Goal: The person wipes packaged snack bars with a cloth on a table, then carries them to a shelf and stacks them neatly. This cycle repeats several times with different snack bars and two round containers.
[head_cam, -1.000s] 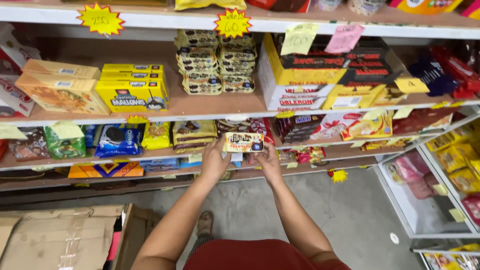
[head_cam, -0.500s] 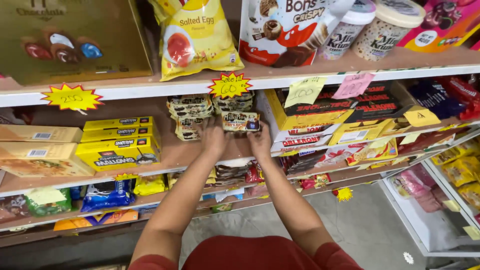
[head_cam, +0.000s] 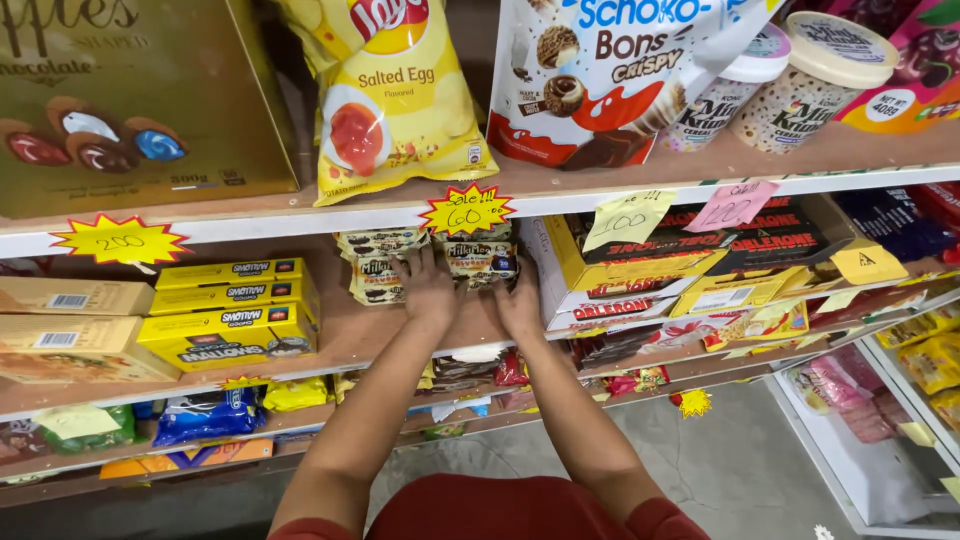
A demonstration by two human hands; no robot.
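The wooden shelf unit (head_cam: 380, 330) fills the view, and the camera sits a little closer to it and higher than half a second ago, so the lower boards show less. On the top board stand a big gold chocolate box (head_cam: 130, 100), a yellow chip bag (head_cam: 395, 95) and a white and red sweets bag (head_cam: 610, 70). On the middle board lie yellow marshmallow boxes (head_cam: 230, 310) at the left and triangular chocolate bar cartons (head_cam: 640, 270) at the right. Between them are two stacks of small cream and brown snack packs (head_cam: 375, 265).

The snack pack (head_cam: 480, 260), which half a second ago was held in front of the stacks, is now pushed in on top of the right stack, under the yellow star price tag (head_cam: 466, 210). The left hand (head_cam: 428, 285) grips its left end with fingers spread forward. The right hand (head_cam: 520, 300) holds the right end, fingers curled at its lower edge.
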